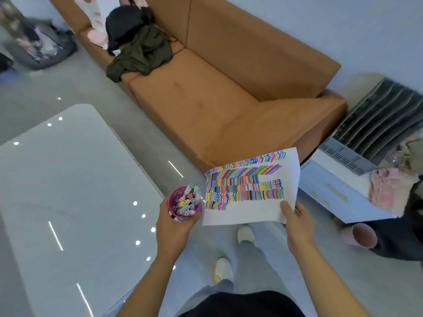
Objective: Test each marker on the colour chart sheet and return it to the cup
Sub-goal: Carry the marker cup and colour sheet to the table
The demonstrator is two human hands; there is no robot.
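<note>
Ahead, sofa [219, 106] beyond cup [183, 203] and sheet [249, 195], table [68, 179] left

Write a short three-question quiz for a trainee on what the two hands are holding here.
1. True or false: the left hand grips the purple cup with the markers standing in it.
2. Which describes the colour chart sheet? A) folded shut B) pinched at its lower edge by the right hand C) rolled up inside the cup
3. Fill in: the number of markers held in the fingers outside the cup is ____.
Key: 1 true; 2 B; 3 zero.
</note>
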